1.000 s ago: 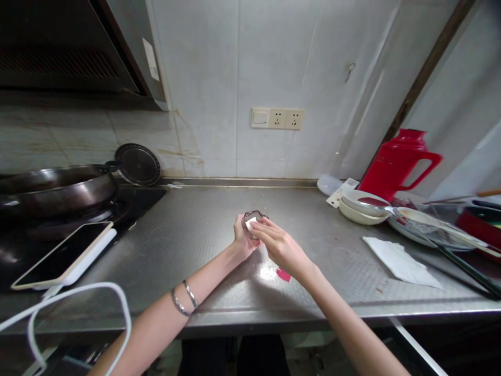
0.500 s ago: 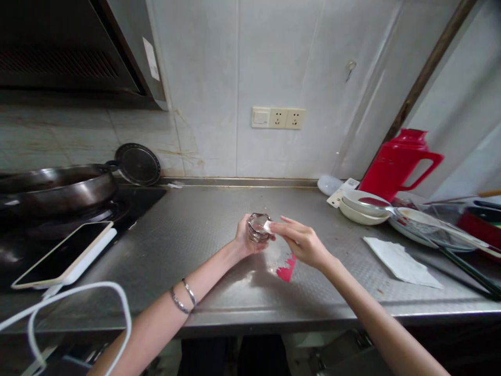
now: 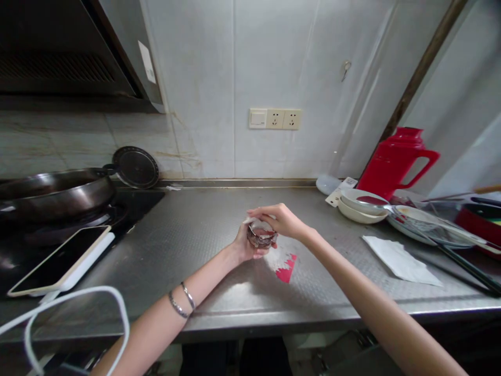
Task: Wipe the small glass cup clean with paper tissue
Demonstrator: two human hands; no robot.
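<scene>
My left hand (image 3: 243, 245) is wrapped round a small glass bowl (image 3: 261, 239) with a wavy brownish wall, held just above the steel counter. My right hand (image 3: 277, 218) arches over its mouth, fingers at the left side of the rim. A bit of white tissue (image 3: 248, 221) shows at those fingertips, pressed to the rim and mostly hidden. Below the bowl, a red jagged-edged piece (image 3: 286, 269) lies on the counter; its material is unclear.
On the left are a pan (image 3: 58, 193) on the stove and a phone (image 3: 58, 261) with a white cable (image 3: 113, 290). To the right stand a red thermos (image 3: 391, 162), stacked bowls (image 3: 362, 206), a plate (image 3: 415, 230) with utensils and a folded white napkin (image 3: 401, 260).
My right hand has moved from the right side of the bowl's rim across its mouth to the left side, carrying the tissue. My left hand still holds the bowl.
</scene>
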